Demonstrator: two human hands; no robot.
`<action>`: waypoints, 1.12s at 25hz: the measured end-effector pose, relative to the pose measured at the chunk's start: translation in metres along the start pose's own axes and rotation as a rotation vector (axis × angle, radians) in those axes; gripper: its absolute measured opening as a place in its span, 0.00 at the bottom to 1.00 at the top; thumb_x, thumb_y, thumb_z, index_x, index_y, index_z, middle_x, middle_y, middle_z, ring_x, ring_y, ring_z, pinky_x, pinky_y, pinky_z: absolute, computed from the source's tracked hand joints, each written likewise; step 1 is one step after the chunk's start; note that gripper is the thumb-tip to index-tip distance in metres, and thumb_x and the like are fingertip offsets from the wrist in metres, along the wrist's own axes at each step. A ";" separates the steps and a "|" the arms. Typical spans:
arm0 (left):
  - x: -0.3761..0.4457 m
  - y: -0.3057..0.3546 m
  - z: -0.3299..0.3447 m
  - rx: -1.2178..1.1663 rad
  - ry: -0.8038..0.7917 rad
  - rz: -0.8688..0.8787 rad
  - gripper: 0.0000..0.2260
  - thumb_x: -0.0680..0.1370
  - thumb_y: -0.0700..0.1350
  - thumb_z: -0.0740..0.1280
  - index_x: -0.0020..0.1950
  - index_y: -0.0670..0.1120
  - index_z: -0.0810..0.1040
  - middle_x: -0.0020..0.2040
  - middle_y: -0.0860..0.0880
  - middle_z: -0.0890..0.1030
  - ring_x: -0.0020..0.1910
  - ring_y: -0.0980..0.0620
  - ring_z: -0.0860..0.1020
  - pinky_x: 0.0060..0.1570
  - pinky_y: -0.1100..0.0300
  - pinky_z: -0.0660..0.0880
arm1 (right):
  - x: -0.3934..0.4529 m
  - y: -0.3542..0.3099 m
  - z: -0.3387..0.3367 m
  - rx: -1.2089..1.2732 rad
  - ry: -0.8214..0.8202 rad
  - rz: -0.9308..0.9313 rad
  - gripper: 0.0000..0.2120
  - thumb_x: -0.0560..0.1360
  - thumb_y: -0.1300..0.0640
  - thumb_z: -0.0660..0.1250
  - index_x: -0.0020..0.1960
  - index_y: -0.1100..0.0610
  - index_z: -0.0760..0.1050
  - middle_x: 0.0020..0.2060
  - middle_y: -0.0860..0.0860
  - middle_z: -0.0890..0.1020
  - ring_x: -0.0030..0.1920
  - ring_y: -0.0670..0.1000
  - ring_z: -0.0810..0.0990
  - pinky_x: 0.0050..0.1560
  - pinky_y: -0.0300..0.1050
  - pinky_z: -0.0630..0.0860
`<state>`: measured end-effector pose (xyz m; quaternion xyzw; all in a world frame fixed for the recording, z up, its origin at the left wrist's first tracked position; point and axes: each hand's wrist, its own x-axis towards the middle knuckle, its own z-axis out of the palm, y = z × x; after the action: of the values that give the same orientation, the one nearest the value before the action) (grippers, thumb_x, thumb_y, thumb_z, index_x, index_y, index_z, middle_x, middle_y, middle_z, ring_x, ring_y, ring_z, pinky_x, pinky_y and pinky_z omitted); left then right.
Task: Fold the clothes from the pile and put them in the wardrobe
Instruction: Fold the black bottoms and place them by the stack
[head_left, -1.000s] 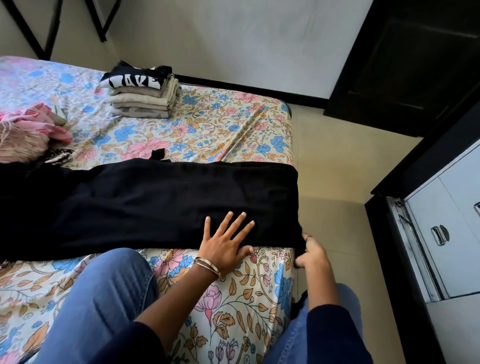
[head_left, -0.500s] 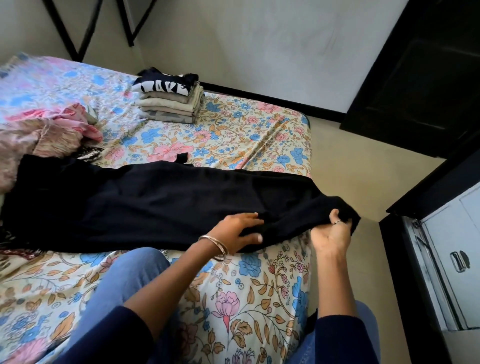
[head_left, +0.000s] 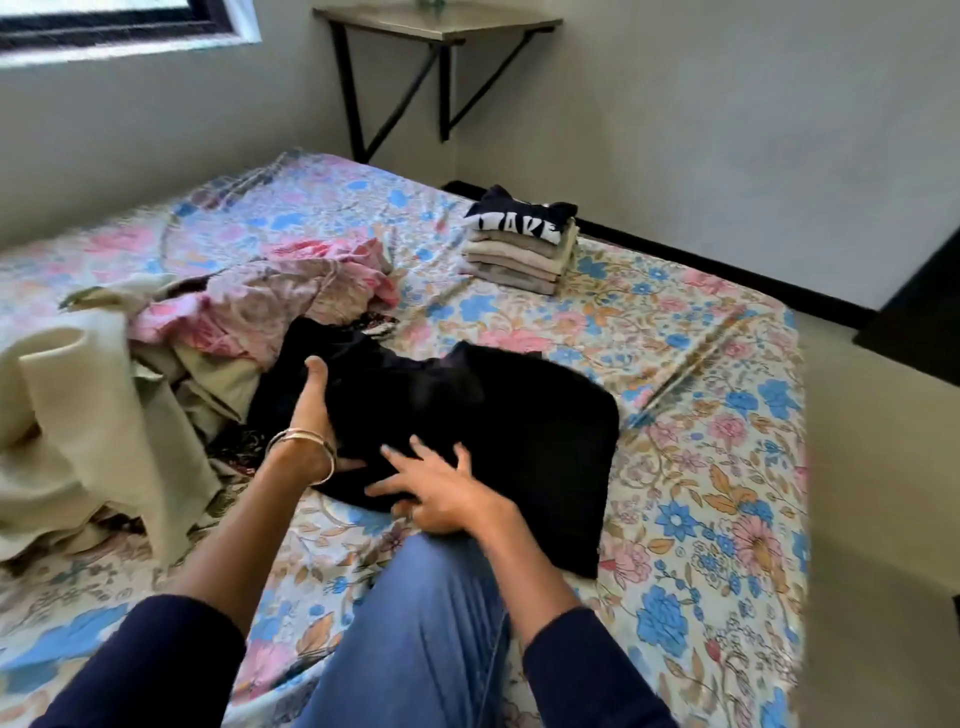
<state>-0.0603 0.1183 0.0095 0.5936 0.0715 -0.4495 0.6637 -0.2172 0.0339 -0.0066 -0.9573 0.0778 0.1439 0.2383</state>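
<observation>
Folded over since a second ago, the black garment (head_left: 498, 431) is lying doubled on the bed (head_left: 717, 467). Left hand (head_left: 311, 410) is apparently gripping its left edge; right hand (head_left: 441, 493), fingers spread, is pressing it flat.

Both the left hand (head_left: 311, 410) and right hand (head_left: 441, 488) rest on a half-folded black garment (head_left: 519, 436) on the floral bed (head_left: 701, 467).
</observation>
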 end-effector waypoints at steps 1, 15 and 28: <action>0.005 0.000 -0.017 0.027 0.060 -0.017 0.40 0.65 0.80 0.53 0.59 0.50 0.76 0.56 0.46 0.79 0.57 0.42 0.75 0.55 0.39 0.72 | 0.005 -0.004 0.007 0.027 0.004 0.018 0.22 0.80 0.55 0.61 0.72 0.39 0.66 0.78 0.43 0.55 0.78 0.52 0.49 0.70 0.70 0.42; 0.018 0.008 -0.049 0.142 0.648 0.412 0.16 0.78 0.56 0.66 0.45 0.43 0.73 0.50 0.45 0.74 0.51 0.47 0.73 0.50 0.59 0.74 | 0.034 0.047 -0.012 0.304 0.535 0.306 0.16 0.80 0.55 0.62 0.67 0.51 0.73 0.63 0.49 0.77 0.67 0.53 0.70 0.67 0.56 0.65; 0.020 -0.015 -0.081 0.176 0.655 0.591 0.10 0.78 0.42 0.67 0.58 0.41 0.76 0.53 0.44 0.81 0.55 0.44 0.79 0.59 0.50 0.74 | 0.125 0.007 -0.050 0.535 0.420 -0.071 0.40 0.73 0.72 0.55 0.75 0.37 0.60 0.74 0.48 0.67 0.72 0.44 0.63 0.73 0.47 0.61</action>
<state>-0.0233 0.1792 -0.0370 0.7539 0.0668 -0.0334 0.6528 -0.0887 -0.0060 -0.0060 -0.8718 0.1267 -0.0901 0.4645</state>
